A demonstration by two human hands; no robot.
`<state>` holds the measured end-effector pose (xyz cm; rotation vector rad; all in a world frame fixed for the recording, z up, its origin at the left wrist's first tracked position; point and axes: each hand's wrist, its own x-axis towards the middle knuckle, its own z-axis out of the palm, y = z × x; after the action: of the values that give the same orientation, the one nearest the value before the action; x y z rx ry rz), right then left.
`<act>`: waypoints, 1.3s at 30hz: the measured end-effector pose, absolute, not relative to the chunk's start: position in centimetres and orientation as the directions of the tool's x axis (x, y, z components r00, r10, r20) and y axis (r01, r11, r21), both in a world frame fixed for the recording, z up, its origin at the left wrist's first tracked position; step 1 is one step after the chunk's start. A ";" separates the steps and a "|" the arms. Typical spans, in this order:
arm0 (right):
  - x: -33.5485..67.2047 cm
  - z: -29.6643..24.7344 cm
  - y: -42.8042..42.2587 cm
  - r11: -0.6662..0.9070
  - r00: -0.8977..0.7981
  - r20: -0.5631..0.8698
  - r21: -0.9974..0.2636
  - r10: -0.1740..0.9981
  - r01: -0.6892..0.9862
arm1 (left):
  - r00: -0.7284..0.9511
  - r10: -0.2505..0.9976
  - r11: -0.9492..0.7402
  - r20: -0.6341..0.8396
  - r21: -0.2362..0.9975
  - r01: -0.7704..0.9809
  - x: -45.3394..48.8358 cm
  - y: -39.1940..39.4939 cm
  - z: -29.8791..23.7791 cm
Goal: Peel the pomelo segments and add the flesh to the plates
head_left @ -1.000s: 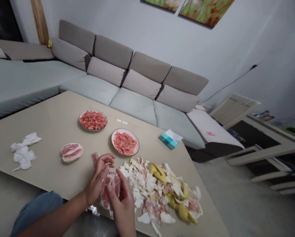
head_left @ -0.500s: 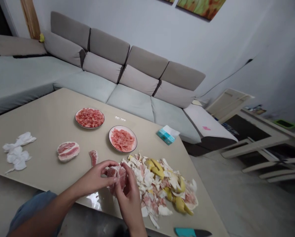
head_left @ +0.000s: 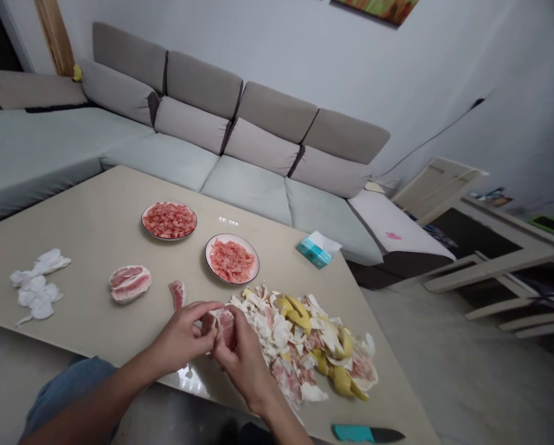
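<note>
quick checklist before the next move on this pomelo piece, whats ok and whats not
1. Grip: left hand and right hand both pinch the pomelo piece above the near edge of the table: ok.
2. Skin all off the piece: cannot tell, as fingers cover most of it.
3. Room on the nearer plate: flesh bits fill its middle and the rim is bare: ok.
4. Peel pile close by: it lies right beside the right hand: ok.
5. Knife out of the way: it lies at the near edge, apart from both hands: ok.
</note>
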<state>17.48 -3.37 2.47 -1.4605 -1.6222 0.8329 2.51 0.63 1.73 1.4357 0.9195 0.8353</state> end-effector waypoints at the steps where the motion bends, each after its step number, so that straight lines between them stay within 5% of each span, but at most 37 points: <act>1: 17.5 2.6 -3.4 0.139 -0.042 0.134 -0.880 0.990 0.454 | 0.436 0.900 -0.038 0.007 0.997 0.063 2.6 0.6 1.8; 13: 18.6 3.5 -4.3 0.029 0.149 0.086 -0.938 0.985 0.347 | 0.581 0.811 0.240 -0.076 0.947 -0.212 3.2 0.0 1.1; 29: 20.1 5.1 -4.9 -0.151 -0.245 -0.175 -0.982 0.954 0.114 | 0.785 0.615 0.331 -0.079 0.929 -0.166 2.7 -1.2 2.7; 39: 20.6 5.8 -4.6 -0.226 -0.290 -0.236 -0.972 0.928 0.066 | 0.735 0.672 0.303 -0.090 0.939 -0.163 3.5 -2.1 2.8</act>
<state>20.59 -4.61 5.80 -1.2513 -1.3335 1.5973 3.51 -2.15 2.76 1.1376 0.5270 0.5881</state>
